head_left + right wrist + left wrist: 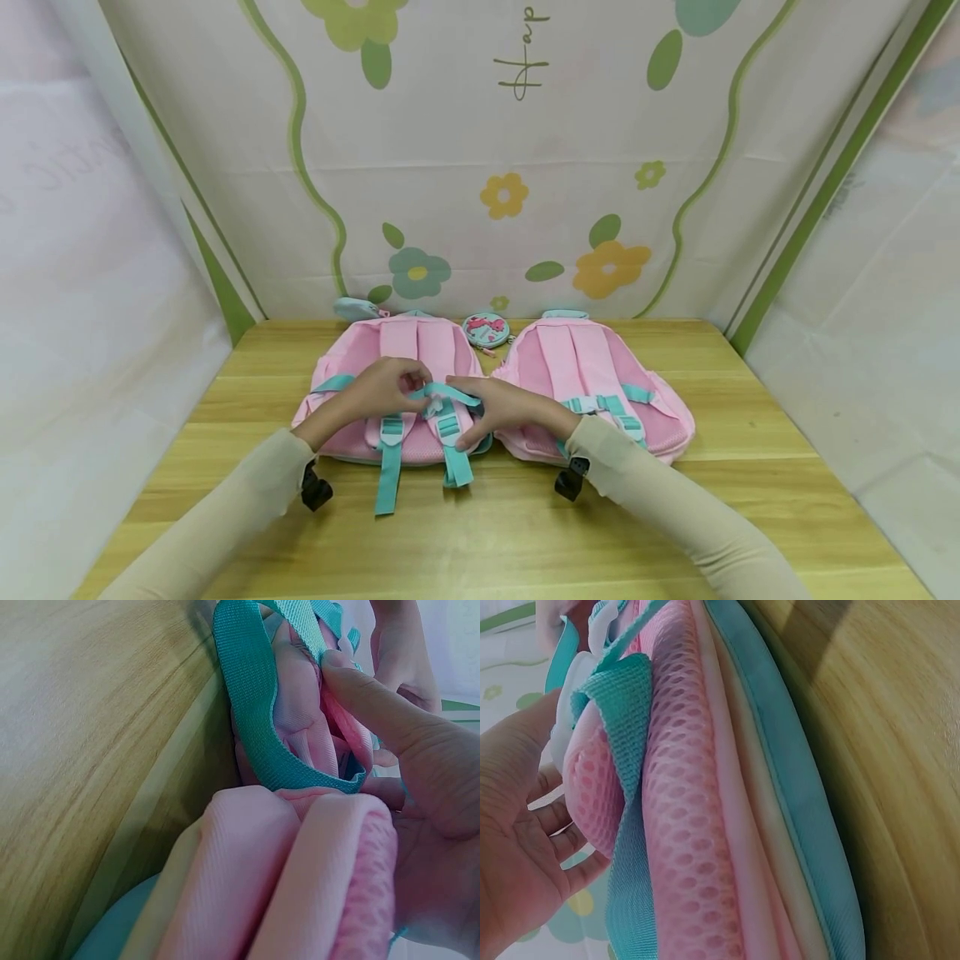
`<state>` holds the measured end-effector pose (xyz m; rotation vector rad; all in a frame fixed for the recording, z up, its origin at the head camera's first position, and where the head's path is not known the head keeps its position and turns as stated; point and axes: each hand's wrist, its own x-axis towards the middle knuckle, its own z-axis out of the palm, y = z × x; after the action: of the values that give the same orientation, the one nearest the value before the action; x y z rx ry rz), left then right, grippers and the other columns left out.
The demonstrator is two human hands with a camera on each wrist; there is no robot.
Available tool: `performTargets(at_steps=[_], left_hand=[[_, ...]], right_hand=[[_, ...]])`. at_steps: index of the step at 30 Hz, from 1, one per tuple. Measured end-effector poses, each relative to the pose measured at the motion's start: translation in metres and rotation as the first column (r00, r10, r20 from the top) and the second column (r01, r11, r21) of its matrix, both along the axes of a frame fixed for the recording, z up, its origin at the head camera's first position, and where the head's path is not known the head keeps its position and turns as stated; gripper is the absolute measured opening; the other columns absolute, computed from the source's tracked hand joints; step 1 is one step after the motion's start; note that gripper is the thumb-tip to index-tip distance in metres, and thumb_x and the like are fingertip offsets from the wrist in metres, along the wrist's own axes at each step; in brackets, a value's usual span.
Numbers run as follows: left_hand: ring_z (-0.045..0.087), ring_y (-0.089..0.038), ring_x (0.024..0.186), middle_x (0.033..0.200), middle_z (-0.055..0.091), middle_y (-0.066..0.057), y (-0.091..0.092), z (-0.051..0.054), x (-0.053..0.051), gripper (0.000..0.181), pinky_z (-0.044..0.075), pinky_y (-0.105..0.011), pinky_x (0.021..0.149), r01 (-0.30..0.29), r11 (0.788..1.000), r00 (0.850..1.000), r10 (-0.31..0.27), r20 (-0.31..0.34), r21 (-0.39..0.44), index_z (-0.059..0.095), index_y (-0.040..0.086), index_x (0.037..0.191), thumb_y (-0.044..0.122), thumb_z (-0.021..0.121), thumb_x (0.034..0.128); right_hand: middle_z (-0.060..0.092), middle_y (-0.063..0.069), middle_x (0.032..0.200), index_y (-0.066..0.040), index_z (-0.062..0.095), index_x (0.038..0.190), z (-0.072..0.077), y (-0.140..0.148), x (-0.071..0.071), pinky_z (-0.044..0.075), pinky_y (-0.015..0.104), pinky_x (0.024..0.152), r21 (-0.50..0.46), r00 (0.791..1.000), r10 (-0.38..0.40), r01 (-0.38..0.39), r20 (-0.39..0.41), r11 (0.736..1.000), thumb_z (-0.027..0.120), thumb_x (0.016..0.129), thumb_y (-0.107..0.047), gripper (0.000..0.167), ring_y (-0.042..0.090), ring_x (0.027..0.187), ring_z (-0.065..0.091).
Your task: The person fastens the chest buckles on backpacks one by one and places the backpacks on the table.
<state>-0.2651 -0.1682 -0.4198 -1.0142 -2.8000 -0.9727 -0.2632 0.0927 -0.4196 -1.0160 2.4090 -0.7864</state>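
A pink backpack (348, 437) with teal webbing lies on its front, back panel and shoulder straps upward, at the middle left of the table. Over its straps, my left hand (384, 388) pinches the left part of a teal chest strap (452, 392) beside a small white buckle (434, 406). My right hand (506, 404) holds the same strap toward its right end, the thumb (360, 682) lying along the webbing in the right wrist view. Left wrist view: my left hand (517, 825) curves around a padded shoulder strap (592, 780). Some fingertips are hidden.
A second pink backpack (660, 417) lies close on the right, partly under my right forearm. Between the bags at the back sits a round teal pouch (486, 330); another pouch (356, 309) is behind the left bag. Teal strap ends (388, 479) trail onto the wooden table (525, 542).
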Motion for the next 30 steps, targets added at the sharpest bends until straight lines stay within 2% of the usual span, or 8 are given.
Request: performTargets(at_steps=[4, 9, 15, 21, 24, 30], left_hand=[[0.060, -0.010, 0.078, 0.084, 0.068, 0.006, -0.001, 0.000, -0.001, 0.014, 0.053, -0.027, 0.074, -0.003, 1.000, 1.000, 0.003, -0.006, -0.012, 0.073, 0.017, 0.094, 0.021, 0.082, 0.0835], [0.060, -0.010, 0.079, 0.085, 0.068, 0.006, -0.004, 0.002, 0.000, 0.015, 0.053, -0.026, 0.074, -0.027, 0.999, 0.999, 0.028, 0.034, -0.028, 0.071, 0.017, 0.093, 0.020, 0.082, 0.0826], [0.062, -0.011, 0.083, 0.088, 0.069, 0.005, -0.009, 0.008, 0.000, 0.016, 0.054, -0.028, 0.077, -0.035, 0.999, 0.995, 0.035, 0.090, -0.002, 0.070, 0.015, 0.093, 0.017, 0.082, 0.0830], [0.059, -0.011, 0.078, 0.084, 0.068, 0.005, -0.014, 0.011, 0.000, 0.015, 0.051, -0.027, 0.071, -0.035, 0.999, 0.994, 0.033, 0.103, 0.016, 0.069, 0.016, 0.089, 0.014, 0.081, 0.0807], [0.058, -0.010, 0.076, 0.082, 0.068, 0.005, -0.016, 0.011, 0.000, 0.013, 0.051, -0.025, 0.070, -0.020, 0.999, 0.994, 0.015, 0.105, 0.049, 0.070, 0.014, 0.089, 0.010, 0.079, 0.0801], [0.066, -0.010, 0.078, 0.083, 0.072, 0.000, -0.021, 0.013, 0.002, 0.013, 0.055, -0.022, 0.072, 0.029, 0.990, 0.995, -0.041, 0.088, 0.135, 0.072, 0.008, 0.092, 0.004, 0.075, 0.0793]], right_hand=[[0.033, 0.005, 0.166, -0.010, 0.031, 0.160, -0.001, 0.000, -0.001, 0.032, 0.047, 0.123, 0.000, 1.000, 0.002, -0.002, -0.011, 1.000, 0.087, 0.080, -0.039, 0.102, 0.025, 0.152, 0.033], [0.032, 0.005, 0.167, -0.009, 0.031, 0.160, -0.001, -0.001, -0.001, 0.030, 0.045, 0.124, -0.006, 1.000, 0.014, -0.014, -0.011, 1.000, 0.087, 0.080, -0.039, 0.102, 0.024, 0.154, 0.030], [0.033, 0.004, 0.166, -0.011, 0.032, 0.160, 0.000, 0.000, -0.001, 0.031, 0.043, 0.124, -0.002, 1.000, 0.005, -0.005, -0.003, 1.000, 0.088, 0.080, -0.039, 0.102, 0.022, 0.153, 0.031], [0.030, 0.003, 0.168, -0.013, 0.035, 0.159, 0.000, 0.001, -0.001, 0.031, 0.046, 0.123, 0.005, 0.999, 0.025, -0.025, -0.025, 1.000, 0.087, 0.080, -0.040, 0.099, 0.023, 0.154, 0.031], [0.028, 0.002, 0.169, -0.013, 0.035, 0.159, 0.000, 0.001, 0.000, 0.030, 0.046, 0.124, -0.002, 0.999, 0.031, -0.031, -0.018, 1.000, 0.087, 0.080, -0.038, 0.098, 0.023, 0.154, 0.030], [0.028, 0.003, 0.169, -0.014, 0.036, 0.159, 0.000, 0.001, -0.001, 0.031, 0.046, 0.124, -0.007, 1.000, 0.025, -0.025, -0.016, 1.000, 0.087, 0.080, -0.038, 0.098, 0.023, 0.154, 0.030]])
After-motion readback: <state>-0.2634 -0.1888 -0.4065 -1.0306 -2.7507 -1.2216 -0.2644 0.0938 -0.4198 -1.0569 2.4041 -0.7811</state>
